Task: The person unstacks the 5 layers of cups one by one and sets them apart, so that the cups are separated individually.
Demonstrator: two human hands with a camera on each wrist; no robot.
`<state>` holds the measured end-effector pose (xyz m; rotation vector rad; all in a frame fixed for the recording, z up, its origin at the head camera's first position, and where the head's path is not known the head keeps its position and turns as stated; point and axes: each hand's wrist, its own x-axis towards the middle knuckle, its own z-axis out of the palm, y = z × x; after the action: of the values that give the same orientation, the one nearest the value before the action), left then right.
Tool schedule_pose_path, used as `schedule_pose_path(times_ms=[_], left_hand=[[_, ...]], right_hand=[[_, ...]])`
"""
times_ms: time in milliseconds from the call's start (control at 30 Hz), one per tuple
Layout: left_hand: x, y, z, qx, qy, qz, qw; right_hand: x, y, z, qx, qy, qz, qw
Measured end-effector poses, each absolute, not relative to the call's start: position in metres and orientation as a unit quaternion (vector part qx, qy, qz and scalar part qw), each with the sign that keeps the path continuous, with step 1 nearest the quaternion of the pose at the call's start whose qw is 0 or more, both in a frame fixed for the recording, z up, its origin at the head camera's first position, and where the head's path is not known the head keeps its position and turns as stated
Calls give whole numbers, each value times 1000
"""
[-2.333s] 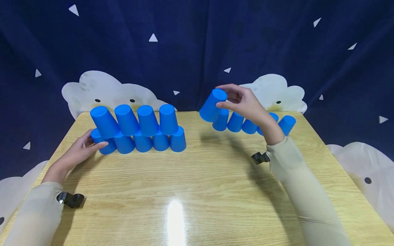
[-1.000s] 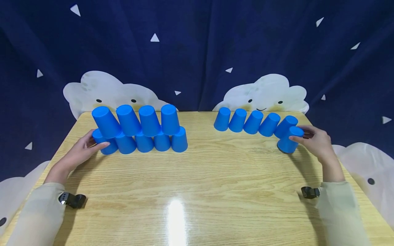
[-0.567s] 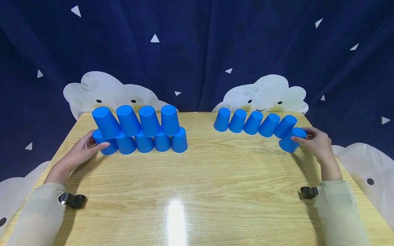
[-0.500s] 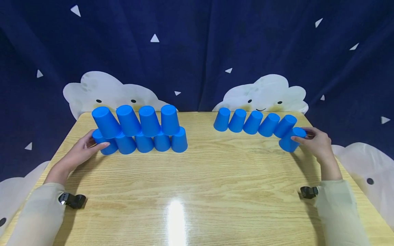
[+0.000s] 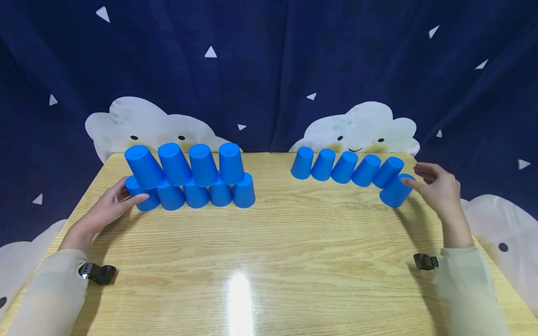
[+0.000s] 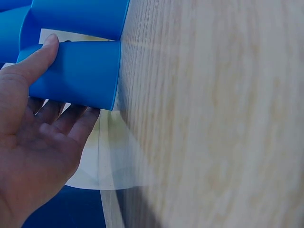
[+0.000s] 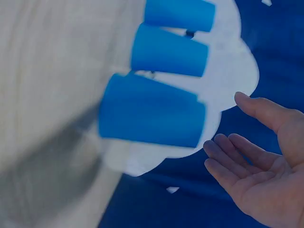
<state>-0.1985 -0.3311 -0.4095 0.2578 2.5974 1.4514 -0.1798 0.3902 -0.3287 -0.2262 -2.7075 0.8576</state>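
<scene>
At the left, blue plastic cups stand upside down in two tiers. My left hand (image 5: 110,204) holds the end cup (image 5: 145,199) of the lower tier, its thumb on the near side and its fingers beneath in the left wrist view, where that cup (image 6: 78,73) lies between them. An upper-tier cup (image 5: 145,167) sits above it. On the right, my right hand (image 5: 443,190) is just off an upside-down blue cup (image 5: 394,192) at the near end of a row. The right wrist view shows that hand (image 7: 266,166) with fingers spread apart from the cup (image 7: 152,111).
Several more upside-down blue cups (image 5: 344,167) form a slanting row at the back right. The wooden table (image 5: 269,242) runs to a dark blue curtain (image 5: 269,70) with white clouds behind it. Bare wood lies between the two cup groups.
My right hand carried a cup from the middle to the right end of the row, set it down, then let go and drew back slightly right. My left hand stayed on its cup.
</scene>
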Motion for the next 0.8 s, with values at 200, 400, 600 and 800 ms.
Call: schedule_pose_path(times_ms=[200,400,600,800], left_hand=[[-198,-331,-409,91,866,485,74],[-199,-331,-409,90,866,486,74],[-198,-330,-409,83,867,485,79],[-198,-331,-408,83,867,485,82]], right_hand=[[-185,354,-312,-24,-930,324,170],[-202,296,-302,57,-910,384,147],[-221,234,-300,136,-876,456,75],[-236,173,-299,215,-834,507,20]])
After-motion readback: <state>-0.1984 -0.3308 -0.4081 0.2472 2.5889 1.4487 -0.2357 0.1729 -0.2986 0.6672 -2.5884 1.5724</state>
